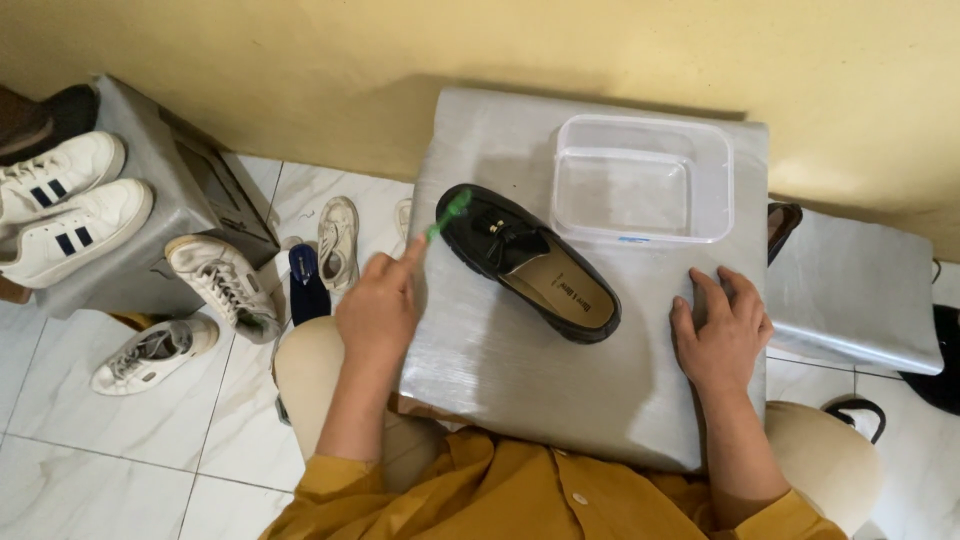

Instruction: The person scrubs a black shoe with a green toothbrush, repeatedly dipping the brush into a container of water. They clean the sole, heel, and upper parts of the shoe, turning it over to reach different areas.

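A black loafer (530, 262) with a tan insole and a small tassel lies on a grey foil-covered board (520, 370) across my lap. My left hand (378, 308) grips a small green brush (447, 215) whose tip sits at the shoe's toe. Resting flat on the board to the right of the shoe is my right hand (722, 332), fingers spread, holding nothing. A clear plastic tub (642, 180) stands behind the shoe on the board.
A grey box (170, 210) at left carries white sneakers (65, 205). More worn white shoes (222, 283) and a dark blue insole (307, 283) lie on the tiled floor. Another grey-covered board (850, 290) lies at right, by a yellow wall.
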